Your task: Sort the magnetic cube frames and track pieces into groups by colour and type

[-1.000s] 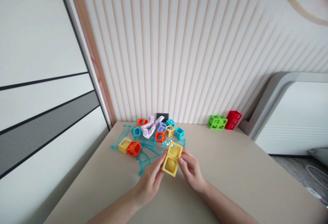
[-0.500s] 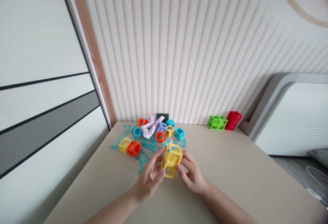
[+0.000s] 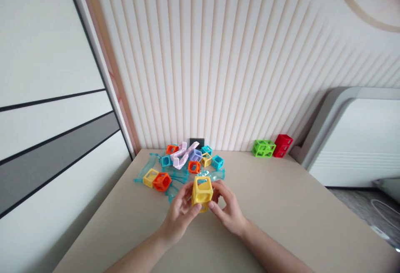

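Between my two hands, above the front middle of the table, is a yellow open-frame toy block piece [image 3: 202, 187], which looks like stacked cubes. My left hand [image 3: 179, 214] grips it from the left, thumb at the lower front. From the other side my right hand [image 3: 228, 210] holds it with thumb and fingers. Just beyond my left hand lie an orange cube block [image 3: 161, 181] and a yellow cube block [image 3: 150, 177], touching each other. Clear blue curved track pieces [image 3: 176, 174] are partly hidden behind my fingers.
Farther back are a lilac zigzag piece [image 3: 183, 156], a purple cube [image 3: 196, 155], several orange and blue cubes, and a black box [image 3: 197, 143] by the wall. A green block pair [image 3: 263, 148] and a red block stack [image 3: 283, 145] stand at the back right of the table [image 3: 265, 206].
The yellow piece has turned from a tilted pose to a more upright one, with its top cube facing me. Both hands have shifted slightly left with it.
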Available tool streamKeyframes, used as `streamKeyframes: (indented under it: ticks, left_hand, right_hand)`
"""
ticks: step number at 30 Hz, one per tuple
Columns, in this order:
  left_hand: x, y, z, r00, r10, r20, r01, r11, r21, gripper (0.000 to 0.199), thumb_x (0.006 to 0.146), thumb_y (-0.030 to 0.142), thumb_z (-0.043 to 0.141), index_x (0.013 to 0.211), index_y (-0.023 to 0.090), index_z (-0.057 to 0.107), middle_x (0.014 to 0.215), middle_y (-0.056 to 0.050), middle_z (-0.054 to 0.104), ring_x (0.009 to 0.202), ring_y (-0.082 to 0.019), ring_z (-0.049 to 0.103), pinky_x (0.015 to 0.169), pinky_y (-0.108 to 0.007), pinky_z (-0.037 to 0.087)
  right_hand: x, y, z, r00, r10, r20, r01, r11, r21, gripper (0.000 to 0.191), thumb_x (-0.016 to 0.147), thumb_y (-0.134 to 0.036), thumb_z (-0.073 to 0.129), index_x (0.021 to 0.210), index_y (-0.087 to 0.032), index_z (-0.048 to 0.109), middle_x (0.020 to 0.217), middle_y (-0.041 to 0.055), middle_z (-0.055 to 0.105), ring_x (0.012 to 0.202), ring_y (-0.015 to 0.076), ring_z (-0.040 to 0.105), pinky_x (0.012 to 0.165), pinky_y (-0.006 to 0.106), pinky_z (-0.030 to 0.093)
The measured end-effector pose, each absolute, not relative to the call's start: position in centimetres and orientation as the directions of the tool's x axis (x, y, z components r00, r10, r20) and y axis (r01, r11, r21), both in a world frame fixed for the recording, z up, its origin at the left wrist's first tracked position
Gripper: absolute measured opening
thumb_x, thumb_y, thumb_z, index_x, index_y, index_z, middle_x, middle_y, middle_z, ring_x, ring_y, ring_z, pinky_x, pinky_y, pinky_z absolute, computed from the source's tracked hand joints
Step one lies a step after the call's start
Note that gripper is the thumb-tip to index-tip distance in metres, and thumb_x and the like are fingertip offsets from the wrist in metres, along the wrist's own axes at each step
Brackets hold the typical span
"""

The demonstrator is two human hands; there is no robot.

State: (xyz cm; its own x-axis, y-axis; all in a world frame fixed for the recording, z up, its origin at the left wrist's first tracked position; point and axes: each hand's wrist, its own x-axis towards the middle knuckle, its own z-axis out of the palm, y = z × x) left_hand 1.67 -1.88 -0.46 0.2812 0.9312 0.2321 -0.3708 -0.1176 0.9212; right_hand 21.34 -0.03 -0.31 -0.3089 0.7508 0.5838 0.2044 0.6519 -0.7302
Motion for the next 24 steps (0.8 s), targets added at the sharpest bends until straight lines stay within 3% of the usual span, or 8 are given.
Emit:
streamKeyframes:
  ticks: [9, 24]
  left_hand:
    - [1.63, -1.68, -0.95, 0.289, 0.929, 0.233, -0.401, -0.103, 0.91, 0.055, 0.084, 0.039, 0.078, 0.134, 0.028, 0.056, 0.135, -0.01, 0.063, 0.125, -0.03, 0.06, 0.103, -0.039, 0.05]
    - [1.62, -1.96, -0.22, 0.32, 0.922, 0.216, -0.41, -0.071, 0.909, 0.05, 0.085, 0.036, 0.077, 0.131, 0.027, 0.06, 0.131, -0.011, 0.066, 0.12, -0.028, 0.064, 0.102, -0.037, 0.05]
  right_hand:
    - [21.29, -0.27, 0.34, -0.323, 0.771, 0.549, 0.189, 0.621, -0.761, 0.041, 0.095, -0.051, 0.057, 0.122, -0.021, 0.063, 0.091, 0.0049, 0.058, 0.071, 0.0164, 0.056, 0.065, 0.031, 0.05]
    - [21.22, -0.11, 0.63, -0.351, 0.778, 0.522, 0.094, 0.584, -0.807, 0.039, 0.091, -0.052, 0.063, 0.112, -0.019, 0.065, 0.087, 0.0029, 0.056, 0.068, 0.0141, 0.054, 0.061, 0.027, 0.051]
